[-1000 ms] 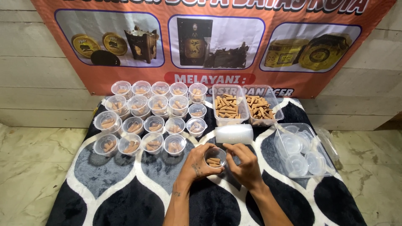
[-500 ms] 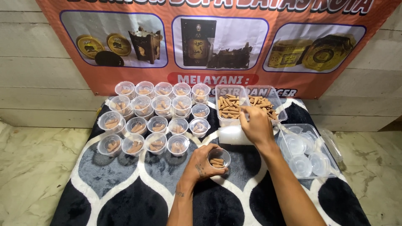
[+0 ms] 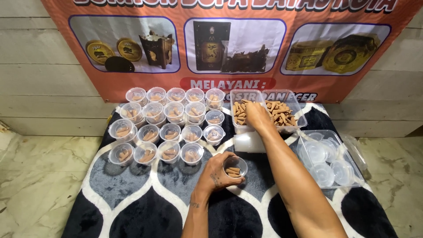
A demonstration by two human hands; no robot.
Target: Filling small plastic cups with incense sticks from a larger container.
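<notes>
Banner (image 3: 132, 88), orange, hangs behind the mat's far edge; my left hand (image 3: 217, 172) grips a small cup (image 3: 235, 166), right hand (image 3: 257, 117) digs into the brown-stick tub (image 3: 245, 112), its fingers' grip I can't tell.

The scene is lit brightly and evenly from above. Only soft, short shadows are cast under the cups (image 3: 158, 132) on the rug (image 3: 132, 194). Small shiny spots are seen on the clear lids (image 3: 328, 161) near the rug's right edge. The middle is sharp. Straight wall boards (image 3: 35, 83) are bent a little at the picture's sides.
</notes>
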